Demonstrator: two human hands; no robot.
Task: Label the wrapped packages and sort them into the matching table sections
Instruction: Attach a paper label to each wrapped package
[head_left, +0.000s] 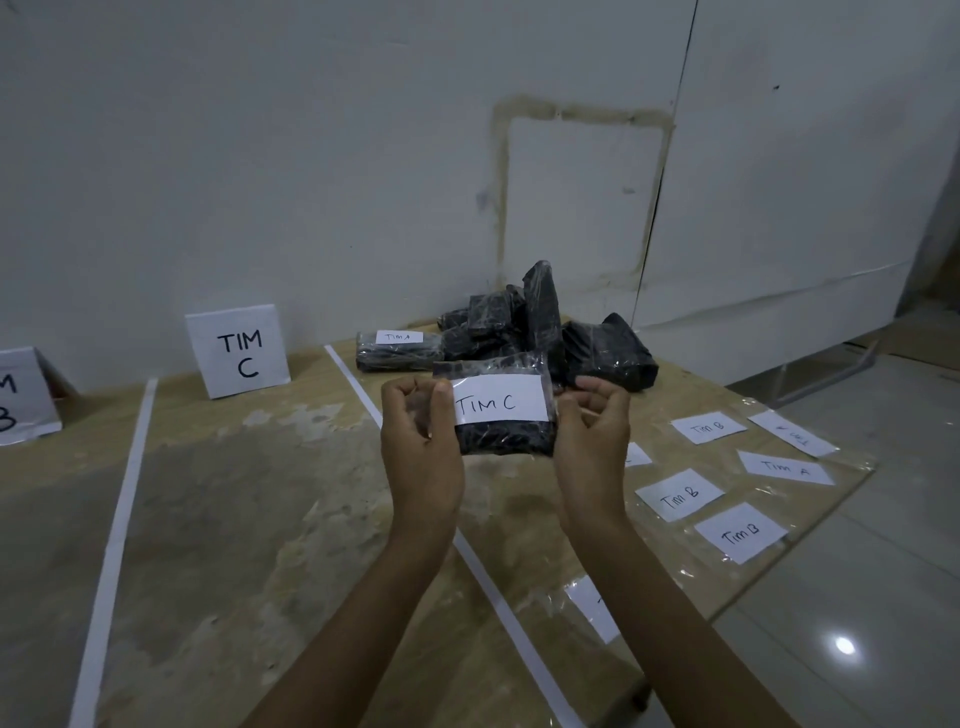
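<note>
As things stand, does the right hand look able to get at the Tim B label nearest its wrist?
Probably yes: the Tim B label lies flat, in the open, just right of the right hand, nothing between them. That hand pinches the package, so it must let go first.

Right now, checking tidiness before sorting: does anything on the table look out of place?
A package labelled TIM A lies beside the black pile, unsorted, and one slip at far right looks upside down.

black wrapped package (501, 439) labelled "tim c" between both hands' fingers (441, 402)
</note>
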